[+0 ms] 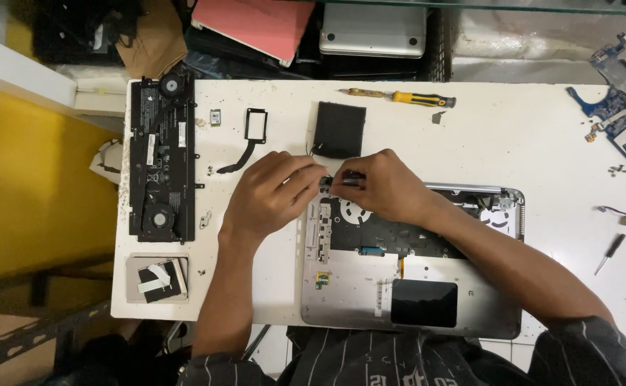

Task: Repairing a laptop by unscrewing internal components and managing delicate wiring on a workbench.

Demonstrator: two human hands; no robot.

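An opened silver laptop base (356, 293) lies on the white table (527, 136), its inside facing up with a black touchpad patch (424, 303). My left hand (270, 196) and my right hand (384, 187) meet over its top left corner. Together they pinch a small black part (340, 180) between the fingertips. A black square pad (338, 129) lies just beyond the hands, with a thin wire running toward them.
A long black battery with two fans (161, 161) lies at the left. Beside it are a black frame with ribbon cable (253, 132) and a small drive (158, 278). A yellow-handled screwdriver (406, 97) lies at the back. Blue circuit boards (624, 114) and a small screwdriver (609, 253) are at the right.
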